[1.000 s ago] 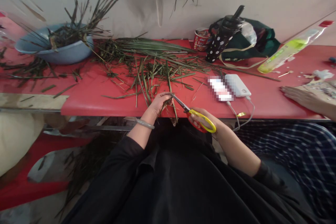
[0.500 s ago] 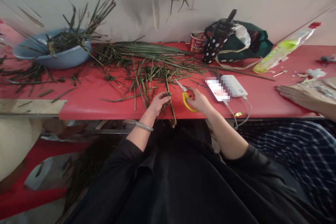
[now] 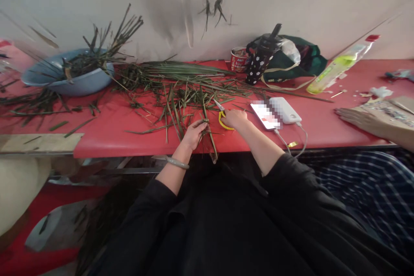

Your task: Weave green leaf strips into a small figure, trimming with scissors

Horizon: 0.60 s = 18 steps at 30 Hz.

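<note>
My left hand (image 3: 194, 133), with a bracelet on its wrist, pinches a bundle of long green leaf strips (image 3: 211, 136) at the table's front edge. The bundle's lower end hangs over the edge and its upper end points away from me. To the right, my right hand (image 3: 235, 119) has its fingers round the yellow handle of a pair of scissors (image 3: 227, 127). The blades point up and left, close to the tabletop; part of the handle is hidden under the fingers. Loose leaf strips (image 3: 176, 110) lie just beyond both hands.
A blue basin (image 3: 82, 85) of leaf stalks stands at the left. Beyond the phone (image 3: 263, 114) and white power bank (image 3: 284, 110) are a red tub (image 3: 238, 62), a flowered tumbler (image 3: 257, 67), a green bag (image 3: 312, 62) and a tilted bottle (image 3: 339, 67). Another person's hand (image 3: 359, 120) rests at the right.
My right hand has moved a little forward and left with the scissors, lower toward the table. The left hand still pinches the strips. The view has tilted up slightly.
</note>
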{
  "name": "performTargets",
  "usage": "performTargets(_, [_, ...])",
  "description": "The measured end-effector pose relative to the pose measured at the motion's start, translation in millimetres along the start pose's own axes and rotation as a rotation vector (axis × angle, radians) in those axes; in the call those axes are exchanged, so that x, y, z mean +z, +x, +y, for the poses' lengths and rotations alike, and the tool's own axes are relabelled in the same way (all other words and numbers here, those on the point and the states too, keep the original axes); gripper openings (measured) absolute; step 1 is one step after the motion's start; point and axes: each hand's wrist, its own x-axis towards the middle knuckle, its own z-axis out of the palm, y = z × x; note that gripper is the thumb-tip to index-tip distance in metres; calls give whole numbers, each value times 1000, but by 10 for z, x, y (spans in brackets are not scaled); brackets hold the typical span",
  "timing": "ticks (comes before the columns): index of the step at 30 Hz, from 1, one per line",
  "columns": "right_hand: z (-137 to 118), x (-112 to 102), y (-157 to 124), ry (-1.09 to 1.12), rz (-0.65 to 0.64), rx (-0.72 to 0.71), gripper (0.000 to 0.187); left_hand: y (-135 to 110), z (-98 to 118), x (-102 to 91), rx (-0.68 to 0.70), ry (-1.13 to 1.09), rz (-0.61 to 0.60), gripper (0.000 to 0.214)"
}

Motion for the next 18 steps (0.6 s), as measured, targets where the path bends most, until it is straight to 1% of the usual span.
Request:
performTargets(1, [11, -19, -4, 5, 4, -2, 43, 3, -4, -1, 5, 2, 0, 22])
performTargets(3, [10, -35, -55, 95, 72, -29, 39, 10, -13, -4, 6, 6, -4, 23])
performTargets(5, [-35, -11, -160, 323, 159, -121, 33, 17, -19, -6, 4, -15, 11, 25])
performTargets(6, [-74, 17, -222, 489, 148, -197, 29, 20, -21, -6, 6, -32, 18, 26])
performTargets(7, [-120, 54, -284, 686, 99, -273, 28, 23, -22, -5, 11, -49, 21, 26])
performTargets(9, [-219, 145, -384, 1060, -35, -327, 28, 24, -22, -3, 19, -66, 10, 24])
performTargets(11, [-300, 241, -430, 1302, -28, -229, 23, 21, -21, -2, 20, -55, 3, 23])
performTargets(13, [-348, 325, -426, 1450, -20, -144, 20, 20, -22, -1, 13, -35, 7, 22])
performTargets(16, [-364, 423, -385, 1584, -50, -135, 24, 25, -28, -2, 9, -18, -6, 23])
performTargets(18, [-357, 474, -372, 1627, -44, -147, 28, 30, -31, 0, 13, -28, -7, 23])
